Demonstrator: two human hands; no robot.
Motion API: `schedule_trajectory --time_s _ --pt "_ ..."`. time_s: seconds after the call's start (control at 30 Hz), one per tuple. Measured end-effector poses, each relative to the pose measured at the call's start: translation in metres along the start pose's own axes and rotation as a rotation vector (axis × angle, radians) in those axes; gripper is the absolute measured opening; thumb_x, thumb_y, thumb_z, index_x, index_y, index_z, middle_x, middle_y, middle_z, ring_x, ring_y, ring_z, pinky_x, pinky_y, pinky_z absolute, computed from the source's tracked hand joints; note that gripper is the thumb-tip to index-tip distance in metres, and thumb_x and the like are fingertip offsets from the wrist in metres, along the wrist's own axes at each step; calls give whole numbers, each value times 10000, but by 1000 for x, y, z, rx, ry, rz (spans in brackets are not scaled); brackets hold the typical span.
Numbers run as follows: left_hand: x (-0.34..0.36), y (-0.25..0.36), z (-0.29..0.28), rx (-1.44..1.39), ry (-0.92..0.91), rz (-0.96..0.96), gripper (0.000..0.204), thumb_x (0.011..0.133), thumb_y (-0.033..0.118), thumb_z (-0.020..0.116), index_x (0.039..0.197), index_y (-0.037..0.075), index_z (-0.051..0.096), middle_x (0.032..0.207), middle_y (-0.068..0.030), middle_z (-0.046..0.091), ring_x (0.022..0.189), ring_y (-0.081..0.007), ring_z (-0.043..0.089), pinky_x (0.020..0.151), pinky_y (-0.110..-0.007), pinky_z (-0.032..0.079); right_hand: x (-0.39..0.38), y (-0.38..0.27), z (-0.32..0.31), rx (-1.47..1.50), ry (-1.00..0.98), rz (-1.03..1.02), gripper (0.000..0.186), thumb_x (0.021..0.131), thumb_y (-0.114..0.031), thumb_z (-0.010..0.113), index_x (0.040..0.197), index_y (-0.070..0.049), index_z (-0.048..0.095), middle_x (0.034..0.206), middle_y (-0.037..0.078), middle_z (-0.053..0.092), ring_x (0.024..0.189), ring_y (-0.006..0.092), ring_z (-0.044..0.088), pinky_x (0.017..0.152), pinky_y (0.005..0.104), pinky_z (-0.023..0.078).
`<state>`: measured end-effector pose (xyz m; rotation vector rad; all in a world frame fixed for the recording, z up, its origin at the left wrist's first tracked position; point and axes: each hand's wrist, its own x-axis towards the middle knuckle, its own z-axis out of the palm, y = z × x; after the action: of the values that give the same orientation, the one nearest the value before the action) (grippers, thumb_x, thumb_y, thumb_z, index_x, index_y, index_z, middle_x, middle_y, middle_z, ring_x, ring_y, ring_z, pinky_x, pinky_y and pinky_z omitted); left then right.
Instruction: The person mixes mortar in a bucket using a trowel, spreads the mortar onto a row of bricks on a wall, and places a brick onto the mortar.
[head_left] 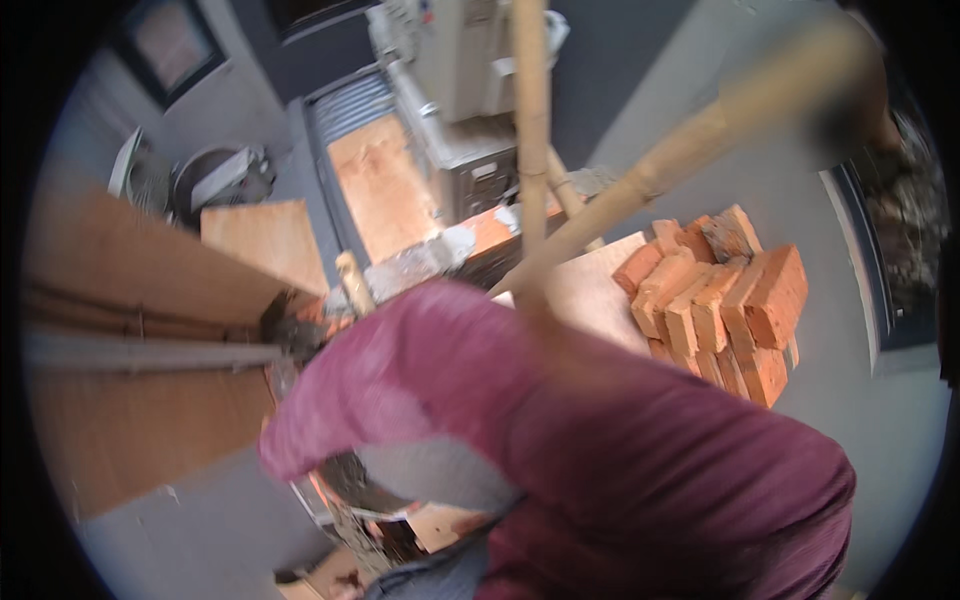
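A maroon sleeve (640,450) runs in from the lower right, bends near the middle and ends at the left beside a boarded edge. No hand shows beyond its end, and I cannot tell for sure which arm it is. My other hand is out of sight as well. Under the bent sleeve lies a grey surface (440,472), partly covered. Just above the sleeve stands a short wooden piece like a handle (354,283), next to a low brick wall with mortar (430,255).
Orange bricks (715,300) are stacked on a pale board (600,290) to the right. An upright bamboo pole (532,120) and a slanting pole (670,165) cross nearby. Brown boards (150,430) flank the left. Beyond lie a plywood sheet (385,185) and a grey metal unit (470,165).
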<state>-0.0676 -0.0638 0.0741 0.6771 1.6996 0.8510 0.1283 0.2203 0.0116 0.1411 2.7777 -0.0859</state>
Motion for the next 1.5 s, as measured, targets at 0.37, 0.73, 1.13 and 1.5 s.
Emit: schedule_trajectory --time_s 0.37,0.73,1.13,1.5 --pt "18 -66 44 -168 -35 -77 587 1041 397 518 1461 7 390 1229 -143 594 1081 -219 612 898 -350 534 -127 -34 -60 -171 -149 184 130 855 -152 632 959 -72 640 809 62 638 790 244 692 632 394 561" --pt "67 -94 68 -508 -287 55 163 987 197 646 1098 91 591 950 34 650 850 -63 618 828 -282 528 -111 -81 -48 -200 -421 -42 250 938 -174 514 978 1 687 1009 134 681 887 244 702 704 327 582" --pt "56 -36 93 -388 -317 248 175 930 204 726 936 70 615 798 20 644 688 -41 542 658 -219 437 -145 -72 -82 -469 -173 213 220 912 -153 528 1002 32 607 847 104 700 798 268 714 685 355 574" --pt "43 -33 91 -386 -403 222 225 902 177 745 1042 43 632 886 11 657 799 -43 581 771 -216 466 -141 -23 -31 261 -570 72 148 805 -126 637 899 -12 631 783 166 652 813 380 654 755 453 534"
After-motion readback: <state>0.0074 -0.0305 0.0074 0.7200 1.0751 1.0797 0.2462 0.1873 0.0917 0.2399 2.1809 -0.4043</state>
